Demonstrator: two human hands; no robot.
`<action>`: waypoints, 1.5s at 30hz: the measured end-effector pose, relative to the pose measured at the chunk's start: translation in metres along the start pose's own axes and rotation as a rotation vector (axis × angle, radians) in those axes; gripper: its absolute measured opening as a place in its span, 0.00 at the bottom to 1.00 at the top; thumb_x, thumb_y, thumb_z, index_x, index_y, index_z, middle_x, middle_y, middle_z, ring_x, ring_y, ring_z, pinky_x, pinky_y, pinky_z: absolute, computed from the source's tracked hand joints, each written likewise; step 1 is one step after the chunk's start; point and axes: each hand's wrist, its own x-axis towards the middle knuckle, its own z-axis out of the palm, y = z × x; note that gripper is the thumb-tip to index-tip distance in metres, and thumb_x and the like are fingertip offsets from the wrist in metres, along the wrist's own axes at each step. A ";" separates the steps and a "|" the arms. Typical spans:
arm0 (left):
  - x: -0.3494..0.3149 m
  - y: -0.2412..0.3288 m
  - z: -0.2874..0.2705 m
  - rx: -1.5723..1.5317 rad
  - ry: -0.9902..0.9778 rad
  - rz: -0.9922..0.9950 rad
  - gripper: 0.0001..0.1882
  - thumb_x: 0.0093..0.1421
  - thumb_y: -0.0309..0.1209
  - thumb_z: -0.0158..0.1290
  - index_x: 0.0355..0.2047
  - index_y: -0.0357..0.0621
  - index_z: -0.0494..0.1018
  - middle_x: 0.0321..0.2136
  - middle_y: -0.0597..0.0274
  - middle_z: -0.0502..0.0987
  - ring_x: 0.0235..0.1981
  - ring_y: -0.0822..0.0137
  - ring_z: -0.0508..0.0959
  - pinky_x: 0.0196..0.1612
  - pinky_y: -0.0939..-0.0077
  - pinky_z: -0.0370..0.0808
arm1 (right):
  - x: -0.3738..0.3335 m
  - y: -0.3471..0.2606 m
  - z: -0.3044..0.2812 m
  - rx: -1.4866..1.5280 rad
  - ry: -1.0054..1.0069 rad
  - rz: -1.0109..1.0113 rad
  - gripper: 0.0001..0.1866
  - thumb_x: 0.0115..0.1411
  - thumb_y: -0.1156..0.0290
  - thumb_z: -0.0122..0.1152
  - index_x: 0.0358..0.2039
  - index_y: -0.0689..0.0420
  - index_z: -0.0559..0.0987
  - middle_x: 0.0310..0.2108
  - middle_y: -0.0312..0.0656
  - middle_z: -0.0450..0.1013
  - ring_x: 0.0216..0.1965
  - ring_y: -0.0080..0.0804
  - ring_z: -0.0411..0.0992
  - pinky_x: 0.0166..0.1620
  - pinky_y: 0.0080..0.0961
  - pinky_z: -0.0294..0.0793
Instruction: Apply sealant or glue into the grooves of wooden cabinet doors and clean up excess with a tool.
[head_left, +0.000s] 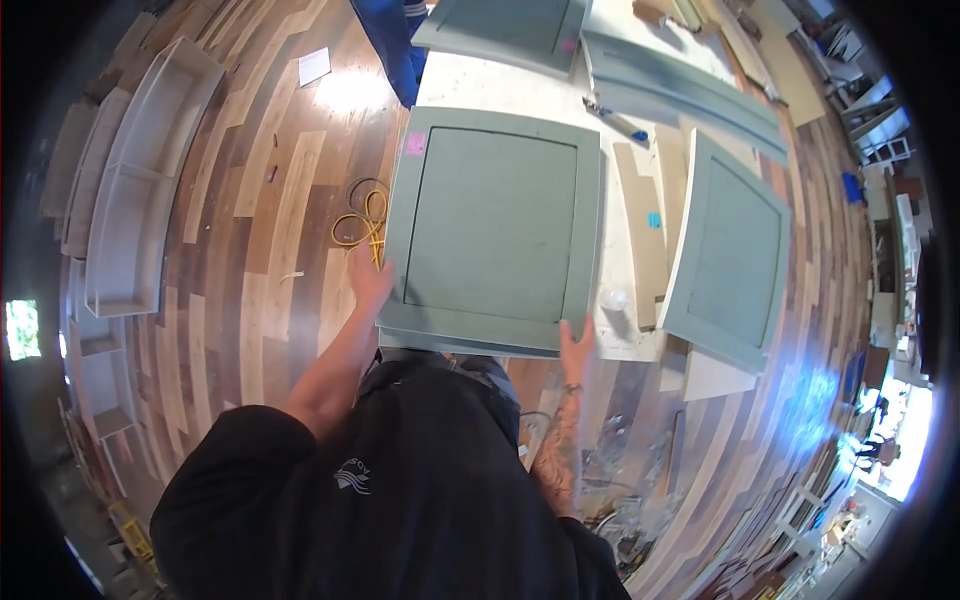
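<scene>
A grey-green cabinet door [490, 215] with a recessed centre panel lies face up in front of me, a pink sticker [415, 143] near its far left corner. Along its near side a second edge shows, perhaps of another door beneath. My left hand [371, 278] grips the left edge, its fingers partly hidden by the door. At the near right corner, my right hand [577, 346] has fingers on the upper face, and the rest of the hand wraps the edge. Both hands are closed on the door.
The white worktable [630, 345] also bears another green door [735, 240] at right, a tan board [640, 225], a blue-handled tool [622, 124] and a green panel [680, 92]. A yellow cord [352, 232] hangs at the table's left. White cabinet boxes [140, 200] stand farther left.
</scene>
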 end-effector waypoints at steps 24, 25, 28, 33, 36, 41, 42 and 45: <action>-0.008 -0.152 -0.045 -0.747 -0.897 -0.426 0.24 0.73 0.48 0.49 0.56 0.40 0.74 0.43 0.58 0.82 0.44 0.65 0.81 0.49 0.66 0.79 | -0.138 -0.022 0.084 0.008 0.251 0.296 0.33 0.60 0.46 0.67 0.52 0.63 0.78 0.48 0.54 0.78 0.50 0.50 0.77 0.54 0.41 0.75; -0.002 -0.158 -0.051 -0.648 -0.995 -0.435 0.26 0.75 0.50 0.46 0.56 0.40 0.74 0.43 0.57 0.82 0.44 0.64 0.81 0.50 0.66 0.78 | -0.145 -0.024 0.086 0.043 0.261 0.349 0.32 0.60 0.45 0.66 0.50 0.63 0.79 0.46 0.53 0.79 0.48 0.50 0.78 0.53 0.40 0.76; 0.012 -0.221 -0.048 -0.743 -1.088 -0.454 0.29 0.75 0.54 0.41 0.56 0.42 0.75 0.45 0.60 0.82 0.45 0.65 0.81 0.51 0.67 0.77 | -0.150 -0.035 0.091 -0.002 0.191 0.364 0.31 0.62 0.42 0.62 0.45 0.63 0.80 0.43 0.54 0.80 0.45 0.49 0.79 0.50 0.41 0.77; 0.038 -0.103 -0.061 -0.886 -0.781 -0.491 0.26 0.75 0.51 0.43 0.55 0.43 0.76 0.44 0.64 0.78 0.45 0.70 0.75 0.50 0.70 0.72 | -0.119 0.003 0.099 0.181 0.312 0.490 0.39 0.63 0.36 0.57 0.45 0.67 0.82 0.42 0.60 0.80 0.50 0.57 0.78 0.52 0.45 0.75; 0.065 -0.154 -0.031 -0.835 -0.654 -0.401 0.30 0.73 0.54 0.45 0.62 0.43 0.73 0.51 0.67 0.78 0.52 0.68 0.75 0.56 0.72 0.70 | -0.109 -0.035 0.103 0.373 0.295 0.559 0.43 0.62 0.34 0.56 0.48 0.72 0.80 0.46 0.62 0.80 0.54 0.58 0.77 0.55 0.45 0.74; 0.069 -0.103 -0.059 -0.973 -0.584 -0.398 0.30 0.75 0.52 0.43 0.60 0.39 0.74 0.52 0.63 0.79 0.53 0.66 0.76 0.58 0.71 0.71 | -0.127 -0.056 0.089 0.210 0.173 0.680 0.49 0.64 0.29 0.45 0.50 0.72 0.81 0.51 0.68 0.76 0.58 0.64 0.73 0.60 0.47 0.71; 0.073 -0.108 -0.069 -0.967 -0.583 -0.391 0.30 0.75 0.52 0.43 0.60 0.39 0.74 0.52 0.63 0.79 0.53 0.66 0.76 0.58 0.71 0.71 | -0.135 -0.071 0.089 0.220 0.170 0.681 0.49 0.64 0.29 0.45 0.50 0.72 0.81 0.51 0.68 0.76 0.58 0.64 0.73 0.60 0.47 0.71; 0.092 -0.110 -0.078 -1.068 -0.647 -0.366 0.28 0.76 0.49 0.41 0.61 0.39 0.73 0.53 0.62 0.78 0.54 0.64 0.76 0.60 0.68 0.70 | -0.143 -0.105 0.091 0.181 0.247 0.647 0.46 0.65 0.30 0.43 0.43 0.70 0.83 0.45 0.68 0.78 0.55 0.66 0.74 0.58 0.49 0.72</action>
